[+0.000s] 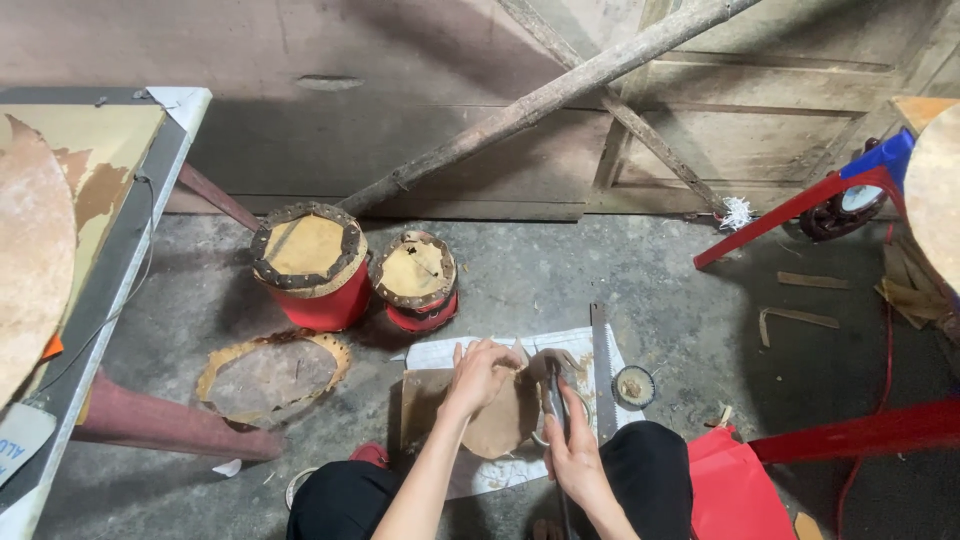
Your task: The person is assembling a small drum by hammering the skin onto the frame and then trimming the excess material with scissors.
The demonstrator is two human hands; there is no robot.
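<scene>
While the left hand [483,372] pressed flat, fingers spread, on the round hide piece [503,418] lying on a board [420,398] before the knees, the right hand [572,455], just beside it, gripped a dark tool [553,392] whose tip met the hide's right edge.

Matt rawhide disc [500,415]; glossy red drums [312,262]; rough concrete floor [600,270]; weathered wooden pole [545,100].

Left hand [480,372] flat on round hide piece [505,418], right hand [572,462] gripping dark tool [553,395].
</scene>
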